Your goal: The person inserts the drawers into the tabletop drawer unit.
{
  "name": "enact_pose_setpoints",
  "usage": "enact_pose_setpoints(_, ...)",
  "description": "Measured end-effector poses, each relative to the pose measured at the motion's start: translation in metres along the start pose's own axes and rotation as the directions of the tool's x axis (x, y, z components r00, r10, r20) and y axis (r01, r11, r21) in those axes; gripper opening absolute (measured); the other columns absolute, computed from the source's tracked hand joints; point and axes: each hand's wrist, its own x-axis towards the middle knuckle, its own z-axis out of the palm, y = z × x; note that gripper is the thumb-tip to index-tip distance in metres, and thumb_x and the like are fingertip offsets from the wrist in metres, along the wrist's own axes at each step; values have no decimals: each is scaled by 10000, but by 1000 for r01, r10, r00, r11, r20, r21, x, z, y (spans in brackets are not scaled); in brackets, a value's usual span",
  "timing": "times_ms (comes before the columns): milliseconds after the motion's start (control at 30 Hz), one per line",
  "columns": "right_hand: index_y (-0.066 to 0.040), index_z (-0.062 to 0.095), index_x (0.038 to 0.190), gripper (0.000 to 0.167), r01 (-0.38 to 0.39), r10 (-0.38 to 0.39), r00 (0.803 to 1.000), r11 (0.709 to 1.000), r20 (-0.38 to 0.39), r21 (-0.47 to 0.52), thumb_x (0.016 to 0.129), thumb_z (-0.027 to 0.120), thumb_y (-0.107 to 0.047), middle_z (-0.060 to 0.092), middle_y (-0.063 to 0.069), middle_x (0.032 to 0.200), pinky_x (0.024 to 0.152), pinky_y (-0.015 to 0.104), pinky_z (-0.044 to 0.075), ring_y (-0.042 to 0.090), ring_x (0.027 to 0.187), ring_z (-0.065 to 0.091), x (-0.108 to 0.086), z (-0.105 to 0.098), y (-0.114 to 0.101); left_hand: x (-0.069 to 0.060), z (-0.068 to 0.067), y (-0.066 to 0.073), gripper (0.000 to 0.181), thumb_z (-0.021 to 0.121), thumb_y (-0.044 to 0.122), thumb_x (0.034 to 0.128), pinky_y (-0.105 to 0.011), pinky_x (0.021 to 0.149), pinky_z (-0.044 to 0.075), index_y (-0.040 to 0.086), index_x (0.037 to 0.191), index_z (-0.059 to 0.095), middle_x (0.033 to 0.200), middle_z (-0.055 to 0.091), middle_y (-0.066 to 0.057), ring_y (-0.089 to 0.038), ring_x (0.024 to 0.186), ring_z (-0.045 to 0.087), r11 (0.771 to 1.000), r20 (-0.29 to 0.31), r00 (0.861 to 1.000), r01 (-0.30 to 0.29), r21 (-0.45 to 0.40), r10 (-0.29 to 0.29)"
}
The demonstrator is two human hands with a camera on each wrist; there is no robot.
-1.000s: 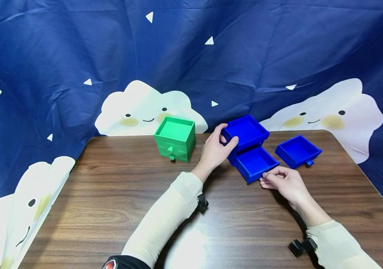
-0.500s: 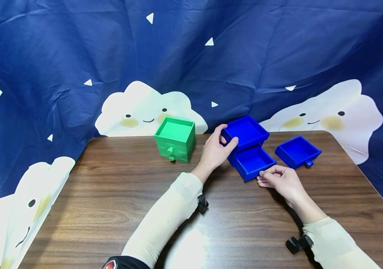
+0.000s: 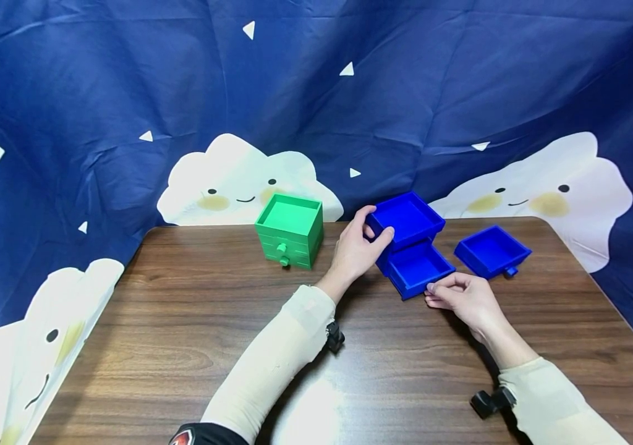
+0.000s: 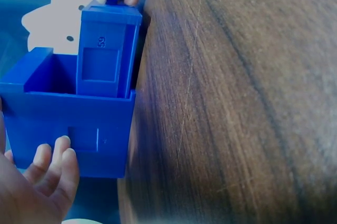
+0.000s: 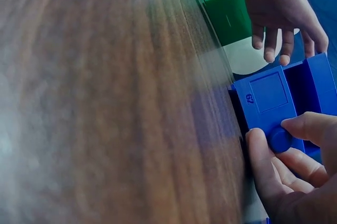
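Observation:
A small blue drawer cabinet with a tray-like top stands at the table's back, right of centre. Its lower drawer is pulled partly out, and the slot above that drawer is vacant. My left hand holds the cabinet's left side, thumb at the front and fingers farther back; in the left wrist view several fingertips touch the side wall. At the drawer's front, my right hand pinches the round knob between thumb and fingers. Most of the knob is hidden in the head view.
A separate blue drawer with a knob lies right of the cabinet. To the left stands a green drawer cabinet, its drawers shut. Behind the wooden table hangs a blue curtain with cloud faces.
The lower drawer has slid a little way into the blue cabinet, with my right hand moving slightly left and back along with it. My left hand stays in place.

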Motion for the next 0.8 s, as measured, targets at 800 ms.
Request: enact_pose_setpoints(800,72,685,950,67,-2,2,1000,1000,-22,-11,1011,672,48,791,-22,857,792,287,663,98,786,792,14,6,-1,0,0,0,610,683,478,1009,-275,736,450,248,1552,525,1048,659,-83,-179,872,588,1000,-5,1000,-1,4,1)
